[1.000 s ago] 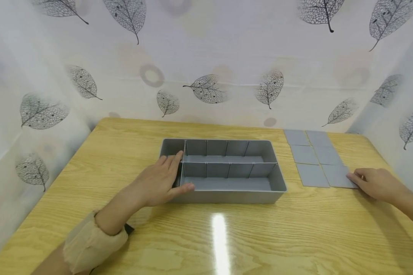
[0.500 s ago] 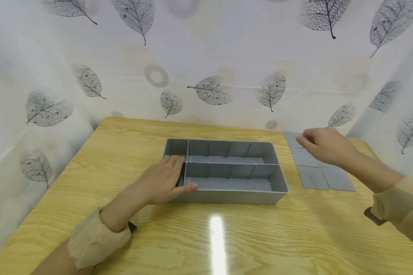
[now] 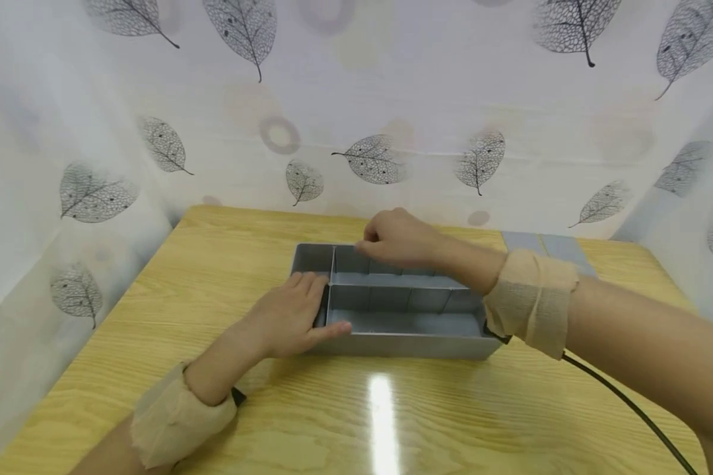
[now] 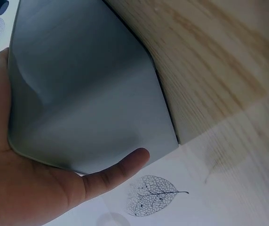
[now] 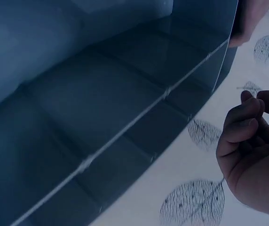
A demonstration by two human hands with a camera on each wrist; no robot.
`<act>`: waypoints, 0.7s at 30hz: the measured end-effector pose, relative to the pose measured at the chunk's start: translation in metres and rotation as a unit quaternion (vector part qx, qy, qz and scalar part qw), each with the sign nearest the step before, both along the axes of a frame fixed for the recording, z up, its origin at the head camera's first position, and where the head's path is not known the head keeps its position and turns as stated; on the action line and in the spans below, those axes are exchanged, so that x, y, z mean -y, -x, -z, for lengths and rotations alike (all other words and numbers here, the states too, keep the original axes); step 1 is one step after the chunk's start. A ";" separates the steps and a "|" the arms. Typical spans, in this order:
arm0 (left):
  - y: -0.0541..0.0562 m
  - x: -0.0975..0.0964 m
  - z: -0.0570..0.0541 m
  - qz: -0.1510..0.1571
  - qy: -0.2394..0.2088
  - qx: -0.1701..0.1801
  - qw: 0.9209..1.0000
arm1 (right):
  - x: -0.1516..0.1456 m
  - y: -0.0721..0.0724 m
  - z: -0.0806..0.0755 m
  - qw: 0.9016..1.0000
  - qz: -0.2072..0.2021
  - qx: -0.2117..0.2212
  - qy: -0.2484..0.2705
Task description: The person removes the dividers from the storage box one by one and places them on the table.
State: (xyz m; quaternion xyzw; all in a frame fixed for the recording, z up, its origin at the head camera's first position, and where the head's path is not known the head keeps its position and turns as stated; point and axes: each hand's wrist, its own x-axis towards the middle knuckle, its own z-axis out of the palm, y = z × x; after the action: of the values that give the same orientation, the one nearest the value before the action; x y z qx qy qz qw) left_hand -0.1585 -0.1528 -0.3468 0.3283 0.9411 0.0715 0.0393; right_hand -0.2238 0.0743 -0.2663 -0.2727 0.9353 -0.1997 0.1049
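A long grey divided box [image 3: 412, 347] sits in the middle of the table. A lengthwise divider [image 3: 404, 287] parts it into a back row and a front row, and a cross divider [image 3: 333, 267] stands near its left end. My left hand [image 3: 291, 320] rests over that end, fingers laid across the rim and thumb stretched straight along the front wall. In the left wrist view the thumb [image 4: 118, 173] lies against the box's grey outer wall. My right hand [image 3: 407, 241] hovers over the back row; its fingers [image 5: 240, 127] are curled, thumb and fingertips together, with nothing showing between them.
Grey flat panels [image 3: 523, 242] lie on the wooden table [image 3: 243, 231] at the back right, partly hidden by my right forearm. A leaf-patterned curtain [image 3: 356, 79] encloses the table's back and sides. A black cable [image 3: 630, 409] trails from the right wrist.
My right hand has lifted from the grey panels at the right and swept left to above the box. The left hand has stayed on the box's left end.
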 end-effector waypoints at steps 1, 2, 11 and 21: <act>0.000 0.000 0.000 0.001 -0.001 -0.003 1.000 | 0.007 0.002 0.003 1.000 0.003 0.022 -0.004; 0.000 0.000 0.000 0.001 -0.002 -0.005 1.000 | 0.014 0.003 0.005 0.999 0.007 0.042 -0.007; -0.002 0.000 0.000 -0.007 -0.002 -0.007 1.000 | 0.048 0.013 0.033 0.984 0.031 0.170 -0.034; 0.000 -0.001 -0.001 0.000 0.003 -0.004 1.000 | 0.056 0.012 0.043 0.989 0.025 0.146 -0.020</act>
State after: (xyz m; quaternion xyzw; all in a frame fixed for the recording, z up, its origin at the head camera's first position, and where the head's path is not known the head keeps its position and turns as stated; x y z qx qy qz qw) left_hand -0.1580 -0.1518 -0.3455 0.3286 0.9413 0.0678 0.0366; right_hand -0.2356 0.0178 -0.3090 -0.2153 0.9203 -0.2213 0.2404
